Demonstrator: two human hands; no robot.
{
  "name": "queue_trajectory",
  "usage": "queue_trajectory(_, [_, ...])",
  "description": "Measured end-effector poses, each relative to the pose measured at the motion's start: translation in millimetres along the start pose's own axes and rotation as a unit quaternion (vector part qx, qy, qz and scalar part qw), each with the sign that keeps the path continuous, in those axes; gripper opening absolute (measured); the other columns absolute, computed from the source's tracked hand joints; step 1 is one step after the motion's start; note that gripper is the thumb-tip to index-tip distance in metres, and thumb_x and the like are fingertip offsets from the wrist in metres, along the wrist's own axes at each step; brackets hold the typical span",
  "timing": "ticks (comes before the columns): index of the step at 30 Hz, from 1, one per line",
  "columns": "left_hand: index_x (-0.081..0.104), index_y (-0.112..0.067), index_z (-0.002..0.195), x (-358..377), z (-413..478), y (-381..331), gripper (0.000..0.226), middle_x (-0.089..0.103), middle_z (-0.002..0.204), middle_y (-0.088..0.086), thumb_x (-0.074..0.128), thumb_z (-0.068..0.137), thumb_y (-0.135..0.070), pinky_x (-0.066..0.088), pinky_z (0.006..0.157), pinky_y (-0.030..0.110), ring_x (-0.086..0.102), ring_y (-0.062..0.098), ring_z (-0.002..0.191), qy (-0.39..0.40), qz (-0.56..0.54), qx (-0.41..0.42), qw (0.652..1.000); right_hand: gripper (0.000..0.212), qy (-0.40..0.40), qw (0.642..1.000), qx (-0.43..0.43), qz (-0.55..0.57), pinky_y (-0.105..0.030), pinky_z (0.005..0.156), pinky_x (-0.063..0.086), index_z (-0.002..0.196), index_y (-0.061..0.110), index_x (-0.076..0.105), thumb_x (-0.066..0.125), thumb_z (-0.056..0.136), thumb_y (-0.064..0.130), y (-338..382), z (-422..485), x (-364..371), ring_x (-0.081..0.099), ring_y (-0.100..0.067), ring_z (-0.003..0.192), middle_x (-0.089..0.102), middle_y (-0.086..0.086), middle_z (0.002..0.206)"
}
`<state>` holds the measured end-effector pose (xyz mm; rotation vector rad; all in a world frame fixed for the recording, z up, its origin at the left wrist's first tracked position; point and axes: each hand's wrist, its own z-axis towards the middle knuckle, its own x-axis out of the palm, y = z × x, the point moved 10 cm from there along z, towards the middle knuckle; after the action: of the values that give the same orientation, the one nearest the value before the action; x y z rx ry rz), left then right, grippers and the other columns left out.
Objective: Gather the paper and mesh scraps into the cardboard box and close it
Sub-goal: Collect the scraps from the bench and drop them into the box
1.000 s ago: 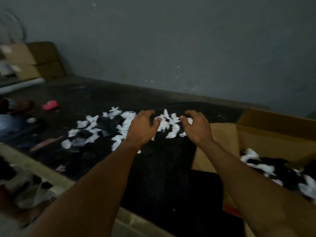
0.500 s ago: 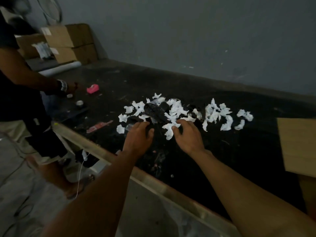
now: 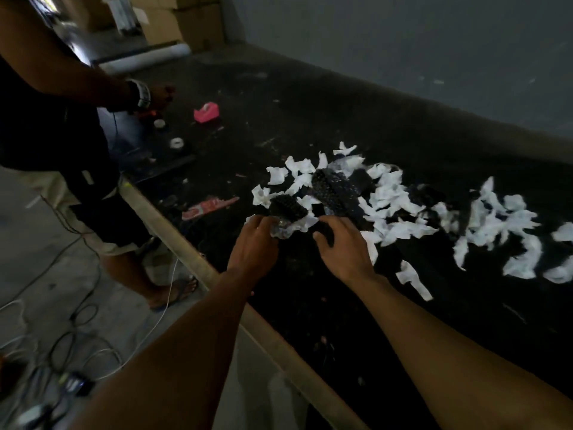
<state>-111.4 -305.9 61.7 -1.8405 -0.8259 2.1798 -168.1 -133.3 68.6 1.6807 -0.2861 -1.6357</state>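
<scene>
1. A long black work surface [image 3: 310,119] with a pale near edge runs from the far left to the near right, below a grey wall [image 3: 403,41].
2. A second person [image 3: 46,135] in a dark top stands at the left, one hand at the surface's far-left part.
3. Brown cardboard boxes [image 3: 173,23] are stacked at the far left. I cannot tell whether one of them is the task's box.
4. Torn white paper scraps [image 3: 393,197] mixed with black mesh scraps [image 3: 335,190] lie in a band across the surface, from its middle to the right edge.
5. The left hand [image 3: 254,243] curls its fingers on a crumpled white scrap at the pile's near left end.
6. The right hand [image 3: 344,243] rests just beside it, fingers bent over a dark mesh piece; how firmly it grips is unclear.
7. A pink tape dispenser [image 3: 206,112] sits far left, well apart from the scraps.
</scene>
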Motion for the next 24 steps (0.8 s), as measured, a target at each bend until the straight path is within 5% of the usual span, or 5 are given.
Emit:
queue_trajectory(5, [0.008,-0.019,0.151,23,30,42,0.115,0.004,0.158,0.009,0.082,0.067,-0.040,0.017,0.117,0.049,0.006,0.029,0.146,0.075,0.079,-0.010,0.994,0.048,0.027,0.999,-0.019,-0.008,-0.033,0.105,0.033,0.135,0.024,0.051,0.063,0.090,0.035,3,41,33,0.037,-0.027,0.130,0.041,-0.006,0.141])
queue_trajectory(7, [-0.001,-0.018,0.151,30,47,56,0.121,-0.002,0.159,0.008,0.080,0.066,-0.048,0.012,0.117,0.054,-0.003,0.029,0.146,0.100,0.097,0.010,0.990,0.057,0.031,0.999,-0.023,-0.018,-0.040,0.110,0.033,0.137,0.028,0.047,0.065,0.085,0.042,5,58,49,0.031,-0.029,0.135,0.033,-0.004,0.148])
queue_trajectory(15, [0.007,-0.018,0.153,32,127,88,0.085,0.000,0.161,0.004,0.058,0.084,-0.026,-0.001,0.118,0.039,-0.007,0.020,0.147,0.132,0.061,0.112,0.983,0.105,0.086,0.988,0.011,-0.130,-0.060,0.114,0.007,0.147,0.051,0.009,0.043,0.057,0.093,7,99,119,-0.005,-0.038,0.145,-0.010,-0.004,0.160])
queue_trajectory(20, [-0.004,-0.025,0.152,69,157,81,0.065,-0.013,0.160,0.000,0.030,0.100,-0.044,-0.002,0.115,0.043,-0.016,0.022,0.146,0.165,0.132,0.213,0.954,0.092,0.126,0.975,0.043,-0.175,-0.059,0.115,0.008,0.146,0.038,0.027,0.048,0.069,0.084,-20,103,152,-0.004,-0.035,0.147,-0.001,-0.002,0.161])
queue_trajectory(24, [0.025,-0.015,0.148,106,166,88,0.053,0.013,0.159,0.007,0.021,0.100,-0.038,0.008,0.119,0.052,0.005,0.030,0.147,0.201,0.162,0.239,0.936,0.055,-0.002,0.990,0.018,-0.138,-0.055,0.104,0.036,0.115,0.011,0.055,0.052,0.078,0.051,-21,103,140,0.038,-0.038,0.128,0.046,-0.014,0.135])
